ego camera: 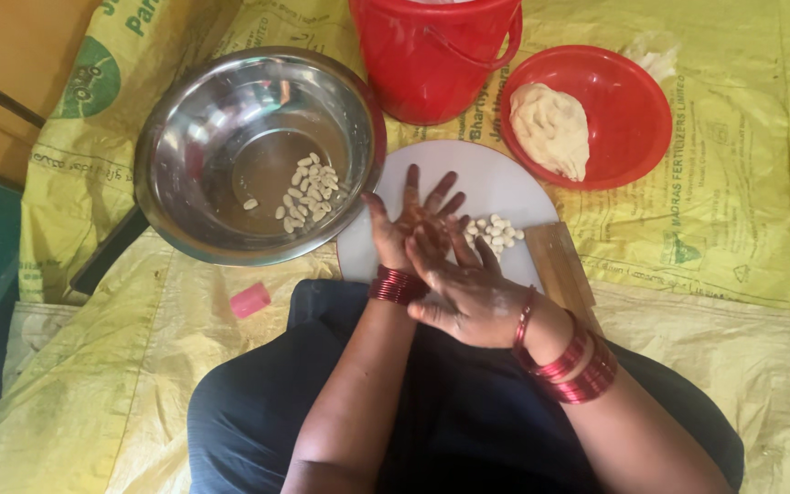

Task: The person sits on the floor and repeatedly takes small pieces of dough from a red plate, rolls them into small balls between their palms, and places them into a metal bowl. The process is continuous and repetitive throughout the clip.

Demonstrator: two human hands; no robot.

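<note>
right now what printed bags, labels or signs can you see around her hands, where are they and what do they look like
Printed sack: spread flat as a mat under the bowls and board, yellow woven plastic with green lettering and small green emblems.
Second printed sack: upper left, beside the steel bowl, yellow with a round green logo and large green lettering.
No screens or signs in view; the red bucket shows no label.

Yellow woven sacking (733,238) covers the floor in soft daylight, with brown wooden boards (11,64) at the upper left.
</note>
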